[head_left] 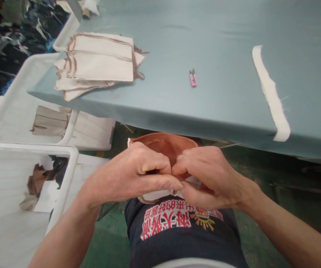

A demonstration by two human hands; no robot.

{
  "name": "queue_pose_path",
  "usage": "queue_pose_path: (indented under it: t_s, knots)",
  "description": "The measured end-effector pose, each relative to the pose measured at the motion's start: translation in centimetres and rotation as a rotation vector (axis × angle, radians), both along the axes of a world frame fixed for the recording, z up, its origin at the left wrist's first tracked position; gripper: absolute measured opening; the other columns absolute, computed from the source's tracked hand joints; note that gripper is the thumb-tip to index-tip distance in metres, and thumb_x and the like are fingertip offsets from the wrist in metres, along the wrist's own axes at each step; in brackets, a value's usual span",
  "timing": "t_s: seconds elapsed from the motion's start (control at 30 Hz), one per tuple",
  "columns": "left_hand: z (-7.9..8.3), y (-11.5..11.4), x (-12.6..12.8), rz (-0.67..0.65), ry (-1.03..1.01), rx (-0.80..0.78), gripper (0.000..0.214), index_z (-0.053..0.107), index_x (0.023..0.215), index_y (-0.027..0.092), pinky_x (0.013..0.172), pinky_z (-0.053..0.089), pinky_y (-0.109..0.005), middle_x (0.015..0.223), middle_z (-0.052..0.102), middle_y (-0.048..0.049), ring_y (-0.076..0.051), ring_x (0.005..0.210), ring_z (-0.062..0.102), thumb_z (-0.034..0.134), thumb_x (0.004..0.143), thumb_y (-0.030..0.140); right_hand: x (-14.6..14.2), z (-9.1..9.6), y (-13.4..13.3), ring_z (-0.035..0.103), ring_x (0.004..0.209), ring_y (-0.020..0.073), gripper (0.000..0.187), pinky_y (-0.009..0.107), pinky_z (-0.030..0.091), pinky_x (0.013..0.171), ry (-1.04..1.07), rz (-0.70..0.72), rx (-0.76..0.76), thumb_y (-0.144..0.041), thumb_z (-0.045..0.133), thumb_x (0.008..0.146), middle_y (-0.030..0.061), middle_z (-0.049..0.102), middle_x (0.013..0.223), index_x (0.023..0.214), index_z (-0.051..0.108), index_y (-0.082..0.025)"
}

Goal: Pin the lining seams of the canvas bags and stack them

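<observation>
In front of my body is a cloth bag (163,143) with a brown inner side and an off-white outer side. My left hand (146,171) pinches its near edge, thumb laid along the cloth. Close against it, my right hand (210,175) grips the same edge, fingers curled and thumb pressed in. The fingertips of both hands almost meet, and they hide the part of the edge between them. Off-white cloth shows below the hands, over a dark apron (182,230) with red lettering.
On the blue-green table (218,100) lie a stack of off-white cloth pieces with brown edging (101,59), pink thread snips (193,78) and a frayed white strip (272,93). White bins (71,160) with cloth pieces stand at left. Dark fabric scraps (23,33) are heaped behind.
</observation>
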State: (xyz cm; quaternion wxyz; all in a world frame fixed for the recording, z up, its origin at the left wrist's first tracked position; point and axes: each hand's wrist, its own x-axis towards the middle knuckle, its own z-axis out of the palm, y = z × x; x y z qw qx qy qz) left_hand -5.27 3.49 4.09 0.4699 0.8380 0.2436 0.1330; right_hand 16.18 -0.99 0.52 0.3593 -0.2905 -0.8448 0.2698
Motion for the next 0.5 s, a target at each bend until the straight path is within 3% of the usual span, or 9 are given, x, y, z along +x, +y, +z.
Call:
queue_pose_path:
  t_s: [0.1, 0.23, 0.37, 0.5]
  knots:
    - [-1.3, -0.4, 0.1, 0.03, -0.095, -0.193, 0.045, 0.064, 0.066, 0.015, 0.053, 0.038, -0.02, 0.059, 0.062, 0.0024, -0.007, 0.053, 0.051, 0.062, 0.1, 0.044, 0.2, -0.1, 0.0, 0.048, 0.054, 0.0101, 0.007, 0.023, 0.036, 0.054, 0.155, 0.08, -0.35, -0.018, 0.054, 0.083, -0.0034, 0.058, 0.064, 0.077, 0.056, -0.02]
    - [-4.0, -1.5, 0.0, 0.118, -0.245, -0.535, 0.059, 0.059, 0.063, 0.015, 0.052, 0.045, -0.022, 0.061, 0.068, -0.0046, -0.012, 0.053, 0.058, 0.063, 0.091, 0.067, -0.4, -0.7, -0.3, 0.04, 0.05, 0.0083, 0.021, 0.02, 0.031, 0.046, 0.365, 0.146, -0.882, -0.031, 0.051, 0.091, -0.0046, 0.05, 0.06, 0.076, 0.056, -0.018]
    - [-6.2, -2.8, 0.0, 0.259, -0.314, -0.64, 0.064, 0.048, 0.057, 0.017, 0.044, 0.037, -0.021, 0.051, 0.056, -0.0001, -0.008, 0.045, 0.044, 0.071, 0.081, 0.072, -1.4, -1.9, -1.2, 0.036, 0.052, 0.0077, 0.034, 0.02, 0.028, 0.047, 0.53, 0.144, -1.095, -0.044, 0.061, 0.092, -0.005, 0.046, 0.061, 0.073, 0.054, -0.018]
    - [-6.9, -3.6, 0.1, 0.364, -0.352, -0.709, 0.066, 0.046, 0.052, 0.017, 0.043, 0.032, -0.02, 0.049, 0.05, 0.0017, -0.007, 0.044, 0.038, 0.076, 0.075, 0.071, -1.9, -2.6, -1.9, 0.036, 0.053, 0.0079, 0.041, 0.02, 0.029, 0.047, 0.56, 0.09, -1.155, -0.054, 0.062, 0.093, -0.0043, 0.047, 0.063, 0.075, 0.052, -0.018]
